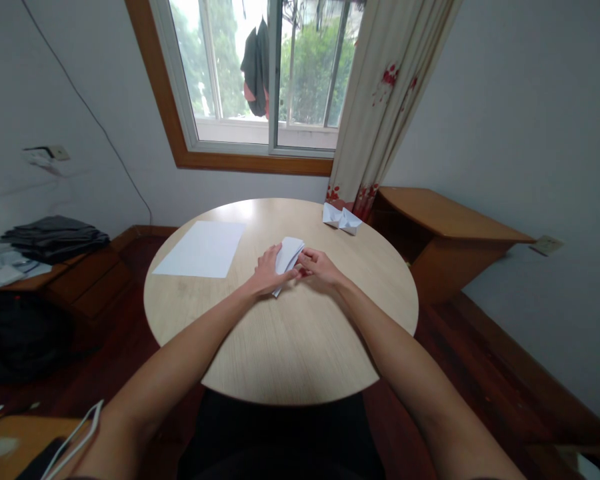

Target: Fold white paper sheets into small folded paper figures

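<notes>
A partly folded white paper (pixel 290 255) lies near the middle of the round wooden table (pixel 290 347). My left hand (pixel 269 270) rests on the paper's left side, fingers pressed down on it. My right hand (pixel 317 267) pinches the paper's near right edge with fingers together. A flat white sheet (pixel 203 249) lies to the left of my hands. At the table's far edge sits a finished folded paper shape (pixel 342 218).
A window (pixel 265 73) with a curtain (pixel 380 100) is behind the table. A low wooden bench (pixel 445 227) stands at the right. Folded dark clothes (pixel 55 237) lie on a low cabinet at the left. A white cable (pixel 75 433) crosses the near left corner.
</notes>
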Available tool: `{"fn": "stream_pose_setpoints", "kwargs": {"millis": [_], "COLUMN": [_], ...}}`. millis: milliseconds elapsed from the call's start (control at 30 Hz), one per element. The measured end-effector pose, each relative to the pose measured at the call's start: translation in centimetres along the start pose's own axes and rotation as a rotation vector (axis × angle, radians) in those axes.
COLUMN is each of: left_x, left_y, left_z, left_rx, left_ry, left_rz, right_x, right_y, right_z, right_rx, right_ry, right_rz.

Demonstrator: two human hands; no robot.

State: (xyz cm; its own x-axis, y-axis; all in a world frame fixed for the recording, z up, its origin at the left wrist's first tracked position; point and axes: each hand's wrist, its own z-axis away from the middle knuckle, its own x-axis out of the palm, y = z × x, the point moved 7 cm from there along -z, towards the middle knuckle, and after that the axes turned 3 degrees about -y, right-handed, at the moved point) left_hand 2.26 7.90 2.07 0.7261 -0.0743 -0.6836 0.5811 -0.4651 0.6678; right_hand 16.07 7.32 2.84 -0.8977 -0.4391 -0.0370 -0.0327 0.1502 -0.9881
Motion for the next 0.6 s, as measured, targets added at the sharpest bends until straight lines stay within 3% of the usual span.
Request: {"fn": "stream_pose_setpoints", "kwargs": {"millis": [333, 600], "left_x": [0.3, 0.0], "left_y": [-0.5, -0.8], "left_z": [0.0, -0.3], "left_rx": [-0.044, -0.063], "left_ry": [-0.012, -0.022], "left_rz": [0.051, 0.338], "right_x": [-0.8, -1.3], "right_y": [0.3, 0.2], "right_z": [-0.3, -0.1], "right_rx": [0.015, 0.017], "right_ry": [0.111, 0.109], "right_rz": [0.002, 0.03]}}
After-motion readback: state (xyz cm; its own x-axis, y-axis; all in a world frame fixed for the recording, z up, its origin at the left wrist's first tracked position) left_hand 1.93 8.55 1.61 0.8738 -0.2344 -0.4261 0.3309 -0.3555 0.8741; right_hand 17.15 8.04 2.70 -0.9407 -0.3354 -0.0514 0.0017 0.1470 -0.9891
